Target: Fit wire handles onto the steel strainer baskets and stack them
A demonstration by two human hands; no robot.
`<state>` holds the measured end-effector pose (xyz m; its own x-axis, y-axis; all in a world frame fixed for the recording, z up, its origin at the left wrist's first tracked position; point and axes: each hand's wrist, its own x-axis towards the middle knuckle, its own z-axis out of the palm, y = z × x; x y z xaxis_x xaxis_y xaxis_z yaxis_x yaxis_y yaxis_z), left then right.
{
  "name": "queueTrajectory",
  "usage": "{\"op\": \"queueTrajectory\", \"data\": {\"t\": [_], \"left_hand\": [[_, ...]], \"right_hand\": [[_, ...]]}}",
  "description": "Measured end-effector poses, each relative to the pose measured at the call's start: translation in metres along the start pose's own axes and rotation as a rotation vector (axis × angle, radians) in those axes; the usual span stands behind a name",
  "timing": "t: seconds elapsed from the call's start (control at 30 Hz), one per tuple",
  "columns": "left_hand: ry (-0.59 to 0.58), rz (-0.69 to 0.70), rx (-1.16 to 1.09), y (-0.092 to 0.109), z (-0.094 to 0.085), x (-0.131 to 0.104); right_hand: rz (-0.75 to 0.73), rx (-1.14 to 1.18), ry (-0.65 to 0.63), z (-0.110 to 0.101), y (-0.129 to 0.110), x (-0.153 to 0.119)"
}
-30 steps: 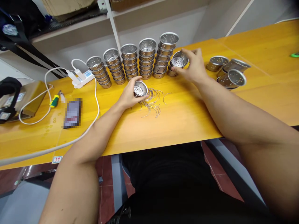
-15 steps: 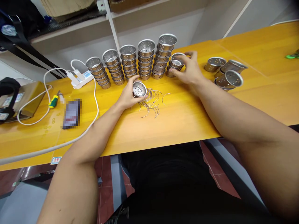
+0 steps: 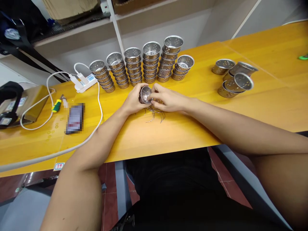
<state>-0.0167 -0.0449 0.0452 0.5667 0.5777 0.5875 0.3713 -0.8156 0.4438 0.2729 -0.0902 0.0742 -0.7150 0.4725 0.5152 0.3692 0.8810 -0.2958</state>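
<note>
A perforated metal cup is gripped in my left hand, tilted with its opening toward me. My right hand is at the cup's right rim, its fingers bent and partly over the opening; whether they pinch something small is not visible. Thin curved wires lie on the table just below both hands, partly covered by them. Behind the hands stands a row of stacked perforated cups, and the short stack at its right end stands untouched.
Several loose cups sit at the right on the yellow table. To the left are a white power strip with cables, a green-yellow screwdriver, a blurred-out phone and a cardboard box.
My right hand has left the short stack at the row's right end and come down to the cup in my left hand. That cup is now tilted more toward me.
</note>
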Motion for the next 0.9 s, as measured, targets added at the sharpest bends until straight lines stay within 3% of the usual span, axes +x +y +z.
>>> {"op": "queueTrajectory", "data": {"t": [0.23,0.53,0.73,0.9], "left_hand": [[-0.057,0.047,0.046,-0.007,0.005,0.002],[-0.064,0.050,0.066,-0.006,0.008,0.003],[-0.006,0.038,0.053,0.000,0.008,0.005],[-0.027,-0.017,0.043,0.007,0.005,0.004]], "right_hand": [[0.157,0.173,0.155,-0.007,-0.002,0.001],[0.329,0.354,0.256,0.007,-0.006,0.003],[0.330,0.520,0.371,0.013,-0.003,0.004],[0.341,0.610,0.345,0.014,-0.003,0.004]]}}
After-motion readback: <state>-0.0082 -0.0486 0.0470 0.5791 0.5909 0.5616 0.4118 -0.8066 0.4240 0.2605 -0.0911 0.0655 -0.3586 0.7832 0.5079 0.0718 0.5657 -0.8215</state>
